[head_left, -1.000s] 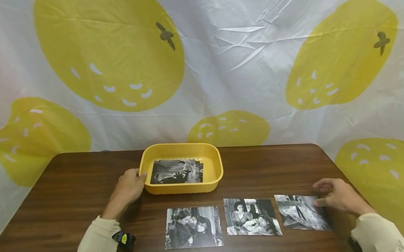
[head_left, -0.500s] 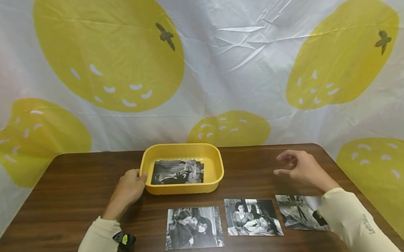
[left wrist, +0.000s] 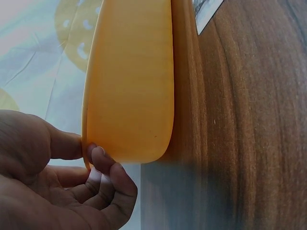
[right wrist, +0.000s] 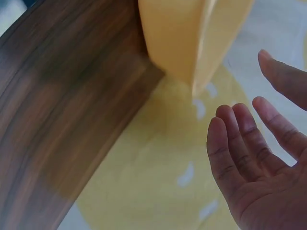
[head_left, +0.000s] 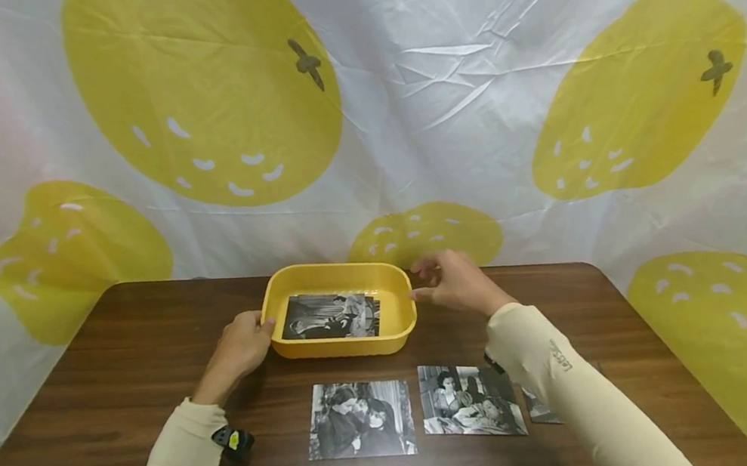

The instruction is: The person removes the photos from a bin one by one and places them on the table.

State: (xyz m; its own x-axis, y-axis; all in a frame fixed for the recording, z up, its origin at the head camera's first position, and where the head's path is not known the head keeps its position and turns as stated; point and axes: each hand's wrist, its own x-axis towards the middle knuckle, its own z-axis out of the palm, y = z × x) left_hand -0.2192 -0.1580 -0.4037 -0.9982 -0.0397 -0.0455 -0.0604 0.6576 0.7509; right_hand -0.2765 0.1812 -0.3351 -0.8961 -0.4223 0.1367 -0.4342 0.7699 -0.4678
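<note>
Right now, the curled fingers (left wrist: 123, 184) of your left hand (head_left: 238, 346) pinch the rim of the yellow, round-cornered, seemingly plastic tray (head_left: 338, 349) at its left end. Your right hand (head_left: 457, 281) is just beside the tray's right end and holds nothing; its thumb stands well away from the fingers, and the right wrist view shows a gap between them and the tray. So one end is gripped and the other, I judge, is not yet taken.

Inside the tray, toward its left side, lies an overlapping pile of black-and-white photographs (head_left: 324, 318); you can't count them from here. In front of the tray, on your side, the left glossy black-and-white print (head_left: 359, 420) lies flat on the dark brown wood-grain desk (head_left: 126, 411). The middle print (head_left: 471, 401) sits right of it, in front of the tray's right end, and the right-hand print (head_left: 541, 409), farther right, is mostly hidden by your cream sleeve (head_left: 589, 400). By my reading you're partway: three laid in a row, the pile in the tray unspread.
</note>
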